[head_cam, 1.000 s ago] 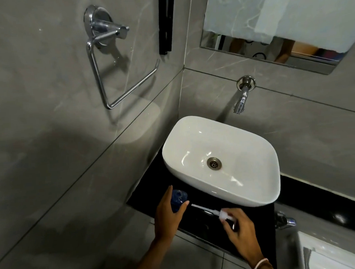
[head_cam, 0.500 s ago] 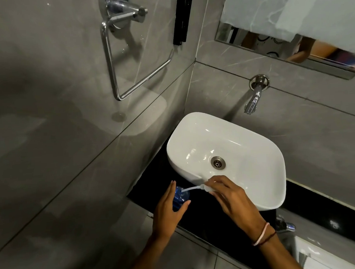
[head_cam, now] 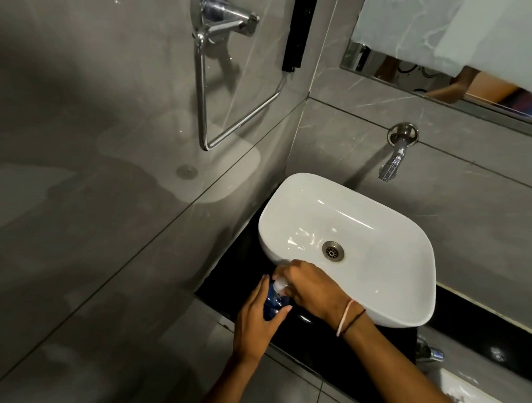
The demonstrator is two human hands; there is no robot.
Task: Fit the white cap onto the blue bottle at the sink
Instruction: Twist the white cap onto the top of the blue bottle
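Observation:
A blue bottle (head_cam: 271,303) stands on the black counter (head_cam: 314,348) just left of the white sink (head_cam: 349,249). My left hand (head_cam: 257,320) wraps around the bottle's side, with the thumb across its front. My right hand (head_cam: 311,286) is closed over the white cap (head_cam: 280,284), which sits right on top of the bottle. Only a small white part of the cap shows between the fingers. The cap's tube is hidden.
A chrome tap (head_cam: 394,159) juts from the grey tiled wall above the sink. A chrome towel ring (head_cam: 220,81) hangs on the left wall. A mirror (head_cam: 453,41) is at upper right. A chrome fitting (head_cam: 430,352) sticks out low at the right.
My right hand carried the white cap with its tube from the right over to the bottle and lowered it onto the top. My left hand stayed on the bottle.

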